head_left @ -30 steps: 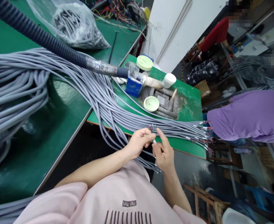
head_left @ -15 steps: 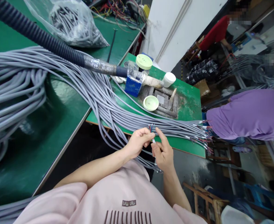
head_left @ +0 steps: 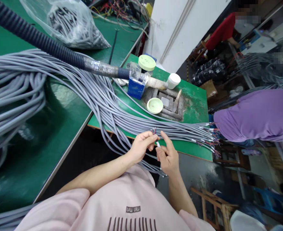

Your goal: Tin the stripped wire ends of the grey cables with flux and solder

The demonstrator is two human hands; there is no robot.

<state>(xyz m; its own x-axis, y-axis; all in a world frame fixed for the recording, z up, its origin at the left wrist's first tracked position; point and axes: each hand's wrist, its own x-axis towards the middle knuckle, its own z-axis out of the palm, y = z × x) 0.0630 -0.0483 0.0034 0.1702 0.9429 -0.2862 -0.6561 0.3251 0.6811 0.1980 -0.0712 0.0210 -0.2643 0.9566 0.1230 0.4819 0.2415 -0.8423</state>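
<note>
- one clear plastic bag (head_left: 69,22) lies at the far left of the big green bench (head_left: 66,122). it is stuffed with short grey cable pieces, too many to count.
- one black ribbed hose (head_left: 35,33) slants down from the top left to a foil-wrapped end beside the blue box.
- the grey cable bundle (head_left: 59,73), dozens of strands, fans from a coil at the left across the bench and over the small green table (head_left: 194,106). its stripped tips lie past the table's right edge.
- one blue box (head_left: 134,89) stands on the small table with clear plastic on top; what it holds cannot be told.
- the left hand (head_left: 141,147) pinches one cable end (head_left: 154,131) between thumb and forefinger, with the coloured wires sticking up. this end is held over the near edge of the small table, just in front of the bundle.
- there are two pale green round pieces. a capped jar (head_left: 146,62) sits behind the blue box, its contents hidden, and an open shallow dish (head_left: 155,105) shows only its own pale inside.
- the right hand (head_left: 168,157) closes thumb and forefinger on the same cable just below, at its white sleeve, with the other fingers curled.
- one grimy metal tray (head_left: 170,102) with a square well sits just right of the dish.
- one white jar (head_left: 174,81) has its lid on, contents hidden.
- two other people are at the right: one in a purple top (head_left: 257,115) close by, one in a red top (head_left: 222,30) farther back.
</note>
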